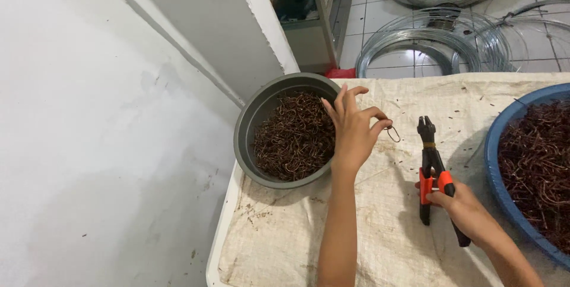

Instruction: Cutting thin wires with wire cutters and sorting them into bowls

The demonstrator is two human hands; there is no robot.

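My left hand (351, 128) hovers at the right rim of a grey bowl (252, 122) full of small rusty wire hooks, pinching one small wire ring (393, 134) between thumb and forefinger. My right hand (466, 211) grips the orange-and-black handles of a pair of cutting pliers (430, 165), whose black jaws point away from me, just right of the ring. Both hands are over a table covered with a worn beige woven sack (368, 239).
A blue basin (496, 162) heaped with brown wire pieces sits at the right edge. Left of the table runs a white wall. Beyond the table lie large coils of grey wire (427, 40) on a tiled floor, beside a cabinet.
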